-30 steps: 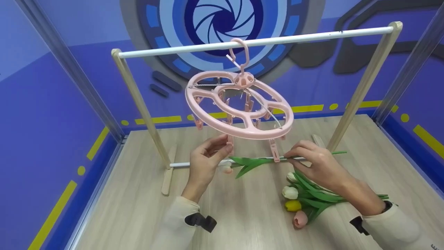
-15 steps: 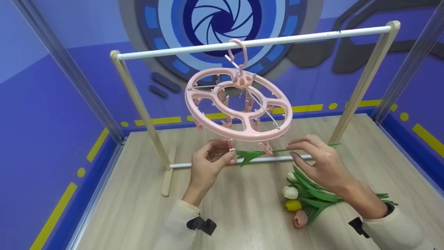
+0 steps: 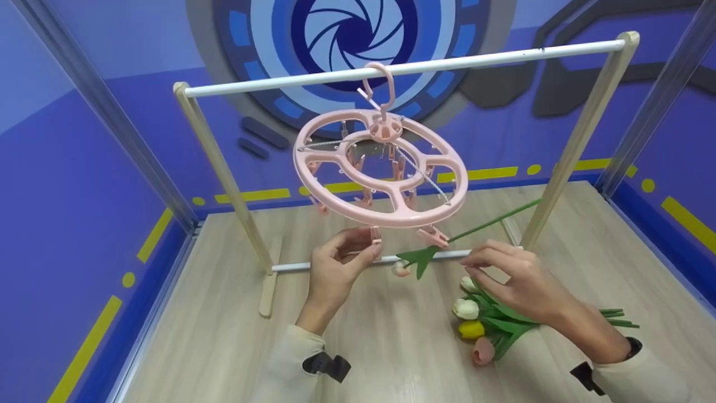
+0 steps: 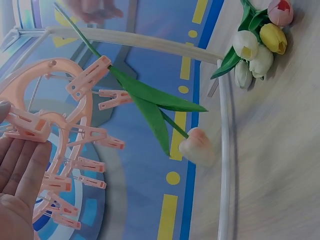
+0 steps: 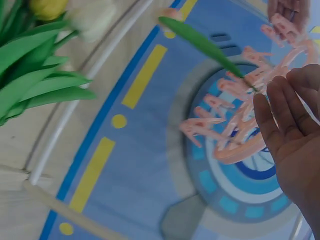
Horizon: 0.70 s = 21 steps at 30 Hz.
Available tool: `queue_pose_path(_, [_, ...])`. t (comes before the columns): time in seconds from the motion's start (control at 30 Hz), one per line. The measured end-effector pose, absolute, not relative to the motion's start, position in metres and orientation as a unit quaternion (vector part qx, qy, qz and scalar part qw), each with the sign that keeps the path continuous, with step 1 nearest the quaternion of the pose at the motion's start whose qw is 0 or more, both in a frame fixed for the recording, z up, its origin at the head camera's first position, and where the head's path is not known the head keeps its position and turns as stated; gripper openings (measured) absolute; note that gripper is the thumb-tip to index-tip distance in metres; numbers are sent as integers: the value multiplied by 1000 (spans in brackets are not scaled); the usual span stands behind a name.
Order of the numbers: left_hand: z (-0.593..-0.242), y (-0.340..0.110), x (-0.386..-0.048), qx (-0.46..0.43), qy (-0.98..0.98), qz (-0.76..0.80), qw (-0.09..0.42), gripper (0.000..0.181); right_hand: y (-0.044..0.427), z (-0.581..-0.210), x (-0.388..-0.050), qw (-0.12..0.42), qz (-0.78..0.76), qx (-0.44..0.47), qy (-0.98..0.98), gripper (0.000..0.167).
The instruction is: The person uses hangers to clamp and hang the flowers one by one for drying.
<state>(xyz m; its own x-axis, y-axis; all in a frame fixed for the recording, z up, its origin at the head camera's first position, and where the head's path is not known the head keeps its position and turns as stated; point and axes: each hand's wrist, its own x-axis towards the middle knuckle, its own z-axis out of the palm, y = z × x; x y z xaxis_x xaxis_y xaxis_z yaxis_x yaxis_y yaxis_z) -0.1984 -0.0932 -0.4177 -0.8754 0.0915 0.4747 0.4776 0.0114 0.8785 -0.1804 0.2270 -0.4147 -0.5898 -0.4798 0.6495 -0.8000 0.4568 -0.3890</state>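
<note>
A round pink clip hanger (image 3: 403, 215) hangs by its hook. One of its clips (image 3: 433, 237) grips the stem of a pale pink-and-white tulip (image 4: 197, 146), which hangs tilted with its flower head low. My left hand (image 3: 334, 268) pinches a neighbouring pink clip (image 4: 30, 125) between thumb and fingers. To the right of the hanging tulip, my right hand (image 3: 517, 280) has its fingers loosely bent, holding nothing and apart from the stem. The right wrist view shows that hand (image 5: 292, 125) in front of the hanger.
The hanger's hook sits over the white top bar (image 3: 475, 62) of a wooden-legged rack. A low white bar (image 3: 291, 267) crosses near the tabletop (image 3: 403, 347). Below my right hand lies a bunch of several tulips (image 3: 471, 329), white, yellow and pink.
My right hand has let go of the tulip's stem and moved slightly down. The tulip now hangs from the clip, swung to a tilt, stem end up. My left hand stays on its clip.
</note>
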Motion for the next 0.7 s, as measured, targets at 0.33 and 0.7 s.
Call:
queue_pose_path(0.33, [-418,-95,-197,-188,-706,-668,144,36,276,-454,-190,230,318,313,-865,37])
queue_pose_path(0.7, [-420,-94,-198,-197,-677,-698,126,33,323,-483,-191,153,282,252,-913,25])
